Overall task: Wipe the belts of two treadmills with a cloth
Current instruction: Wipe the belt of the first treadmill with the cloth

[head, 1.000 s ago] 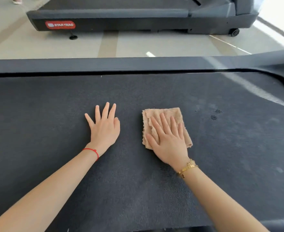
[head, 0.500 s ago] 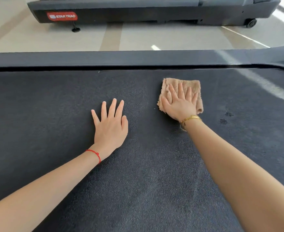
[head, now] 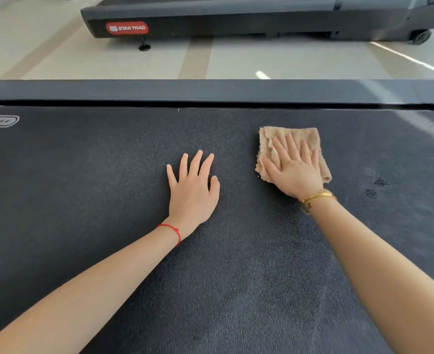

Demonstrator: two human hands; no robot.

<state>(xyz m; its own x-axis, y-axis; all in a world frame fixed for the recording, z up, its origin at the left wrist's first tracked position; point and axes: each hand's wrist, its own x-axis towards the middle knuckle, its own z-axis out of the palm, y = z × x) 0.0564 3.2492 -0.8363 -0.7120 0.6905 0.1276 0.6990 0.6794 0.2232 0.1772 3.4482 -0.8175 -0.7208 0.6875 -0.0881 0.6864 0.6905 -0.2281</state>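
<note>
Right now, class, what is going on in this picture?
A person is wiping a treadmill belt with a folded tan cloth. The right hand presses flat on the cloth, fingers straight, near the belt's far edge. The left hand rests flat on the bare belt beside it, holding nothing. Two small dark spots lie on the belt to the right of the cloth. A second treadmill stands across the floor.

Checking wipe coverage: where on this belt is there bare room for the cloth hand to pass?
Bare belt runs left of the left hand toward the printed mark, and right of the cloth past two dark spots. The gap between left hand and right hand is tighter.
</note>
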